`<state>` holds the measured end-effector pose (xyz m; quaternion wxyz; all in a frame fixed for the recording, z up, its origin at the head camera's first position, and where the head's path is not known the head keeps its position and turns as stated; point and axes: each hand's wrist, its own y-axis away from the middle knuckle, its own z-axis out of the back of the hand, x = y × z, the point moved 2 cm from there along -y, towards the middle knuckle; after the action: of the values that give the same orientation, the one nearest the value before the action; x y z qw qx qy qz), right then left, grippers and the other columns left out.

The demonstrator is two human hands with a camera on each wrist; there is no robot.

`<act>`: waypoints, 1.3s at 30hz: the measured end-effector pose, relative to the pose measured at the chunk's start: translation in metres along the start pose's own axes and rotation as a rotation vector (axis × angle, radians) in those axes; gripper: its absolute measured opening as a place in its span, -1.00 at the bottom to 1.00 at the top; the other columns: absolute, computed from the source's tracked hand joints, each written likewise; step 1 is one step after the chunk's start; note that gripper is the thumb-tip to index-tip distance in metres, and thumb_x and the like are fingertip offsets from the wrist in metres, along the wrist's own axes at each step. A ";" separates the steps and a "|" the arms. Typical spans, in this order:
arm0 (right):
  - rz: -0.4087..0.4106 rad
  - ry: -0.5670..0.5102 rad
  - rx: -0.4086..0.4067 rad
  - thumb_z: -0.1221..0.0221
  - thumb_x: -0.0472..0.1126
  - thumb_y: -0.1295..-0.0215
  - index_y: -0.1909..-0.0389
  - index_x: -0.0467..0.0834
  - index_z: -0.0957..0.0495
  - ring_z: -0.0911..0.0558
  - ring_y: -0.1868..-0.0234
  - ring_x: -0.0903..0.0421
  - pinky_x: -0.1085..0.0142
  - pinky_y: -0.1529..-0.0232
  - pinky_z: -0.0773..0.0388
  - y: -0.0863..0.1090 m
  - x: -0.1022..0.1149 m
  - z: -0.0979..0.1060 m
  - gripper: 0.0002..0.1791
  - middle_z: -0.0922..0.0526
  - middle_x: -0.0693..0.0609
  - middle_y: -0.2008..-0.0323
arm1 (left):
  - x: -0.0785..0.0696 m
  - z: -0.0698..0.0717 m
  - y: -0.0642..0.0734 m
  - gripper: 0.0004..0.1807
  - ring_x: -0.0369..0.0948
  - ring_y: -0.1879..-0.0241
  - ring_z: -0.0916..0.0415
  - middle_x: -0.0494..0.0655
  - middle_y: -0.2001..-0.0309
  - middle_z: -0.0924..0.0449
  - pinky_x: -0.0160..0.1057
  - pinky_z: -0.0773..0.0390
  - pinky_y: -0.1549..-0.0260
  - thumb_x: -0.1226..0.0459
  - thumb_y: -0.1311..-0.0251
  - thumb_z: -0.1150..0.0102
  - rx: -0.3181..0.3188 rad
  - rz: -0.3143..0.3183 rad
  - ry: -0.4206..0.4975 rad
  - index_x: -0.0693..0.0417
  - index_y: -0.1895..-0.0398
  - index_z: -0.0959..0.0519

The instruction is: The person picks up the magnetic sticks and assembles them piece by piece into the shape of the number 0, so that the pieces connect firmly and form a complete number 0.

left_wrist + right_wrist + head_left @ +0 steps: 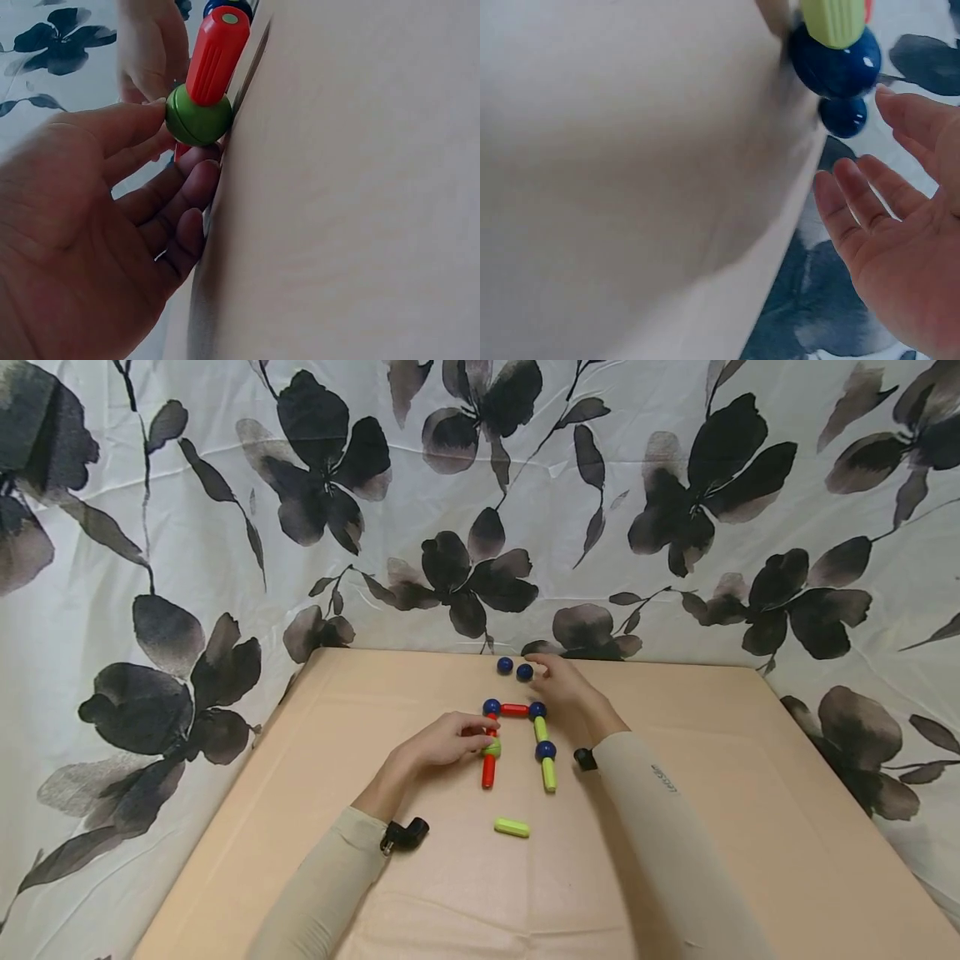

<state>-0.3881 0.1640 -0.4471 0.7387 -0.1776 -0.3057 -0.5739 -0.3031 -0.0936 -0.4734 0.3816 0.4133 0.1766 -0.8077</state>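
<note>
My left hand (442, 745) pinches a green ball (196, 118) between thumb and fingers. From that ball a red rod (217, 56) sticks out, and a second red rod, partly covered by the fingers, leads up to a blue ball (491, 707). A red crossbar (514, 710) joins it to another blue ball (537, 710), with yellow-green rods (549, 775) and a blue ball (546, 749) down the right side. My right hand (573, 693) has its fingers spread and relaxed beside two loose blue balls (524, 672), holding nothing.
A single yellow-green rod (512, 827) lies on the tan table (750, 827), nearer to me than the built frame. Flowered cloth (465, 485) hangs behind the table's far edge. Each wrist carries a black camera (405, 835).
</note>
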 end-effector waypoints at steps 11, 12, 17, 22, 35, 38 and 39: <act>-0.058 0.128 0.005 -0.13 -0.15 -0.58 -0.43 -0.07 -0.38 -0.51 -0.33 -0.19 -0.14 -0.41 -0.40 -0.011 0.008 -0.008 -0.53 -0.48 -0.20 -0.37 | 0.009 0.002 -0.001 -0.54 -0.20 0.09 -0.55 -0.16 -0.01 -0.71 -0.23 -0.52 0.08 0.08 -0.44 -0.27 0.023 -0.006 0.049 0.00 -0.33 -0.60; -0.056 0.142 0.001 -0.15 -0.16 -0.57 -0.38 -0.09 -0.40 -0.54 -0.27 -0.18 -0.12 -0.38 -0.43 -0.011 0.009 -0.009 -0.56 -0.51 -0.20 -0.32 | 0.008 0.002 0.000 -0.54 -0.20 0.10 -0.55 -0.15 -0.01 -0.71 -0.23 -0.52 0.08 0.09 -0.44 -0.27 0.023 -0.006 0.052 0.01 -0.33 -0.60; -0.057 0.158 0.009 -0.23 -0.18 -0.51 -0.30 -0.13 -0.47 -0.55 -0.07 -0.11 -0.01 -0.26 -0.54 -0.009 0.010 -0.012 -0.59 -0.58 -0.15 -0.14 | 0.006 0.002 0.000 -0.55 -0.21 0.11 -0.56 -0.10 0.05 -0.71 -0.26 -0.53 0.10 0.11 -0.44 -0.27 0.015 0.001 0.070 0.06 -0.31 -0.61; -0.054 0.146 -0.019 -0.25 -0.20 -0.50 -0.37 -0.11 -0.48 -0.55 -0.16 -0.11 -0.02 -0.36 -0.50 -0.007 0.009 -0.015 -0.53 -0.57 -0.16 -0.23 | 0.006 0.001 0.001 -0.55 -0.20 0.10 -0.55 -0.09 0.04 -0.70 -0.25 -0.52 0.09 0.12 -0.44 -0.27 0.019 0.008 0.092 0.08 -0.32 -0.60; 0.145 0.089 -0.094 -0.35 -0.13 -0.40 -0.22 -0.18 -0.56 -0.65 0.07 -0.03 0.13 0.03 -0.68 0.036 0.034 0.003 -0.55 -0.68 -0.08 -0.01 | 0.005 0.001 0.001 -0.55 -0.21 0.09 -0.56 -0.10 0.05 -0.71 -0.27 -0.51 0.07 0.11 -0.44 -0.27 0.022 0.003 0.096 0.05 -0.31 -0.61; 0.228 0.066 -0.061 -0.38 -0.19 -0.35 -0.12 -0.16 -0.62 -0.67 0.17 0.01 0.16 0.09 -0.67 0.052 0.040 0.006 -0.64 -0.70 -0.04 0.07 | 0.006 0.000 0.000 -0.56 -0.20 0.10 -0.56 -0.10 0.07 -0.71 -0.25 -0.50 0.09 0.11 -0.44 -0.27 0.018 -0.003 0.087 0.04 -0.30 -0.61; 0.251 0.062 -0.044 -0.39 -0.20 -0.33 -0.08 -0.14 -0.64 -0.67 0.18 0.02 0.17 0.10 -0.67 0.057 0.042 0.007 -0.67 -0.70 -0.02 0.09 | 0.007 0.000 -0.001 -0.56 -0.20 0.10 -0.56 -0.10 0.08 -0.71 -0.25 -0.50 0.09 0.11 -0.44 -0.27 0.019 -0.006 0.089 0.04 -0.30 -0.61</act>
<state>-0.3285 0.1535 -0.4094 0.8097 -0.2127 -0.2454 -0.4888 -0.3060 -0.0965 -0.4788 0.3669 0.4517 0.1870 -0.7914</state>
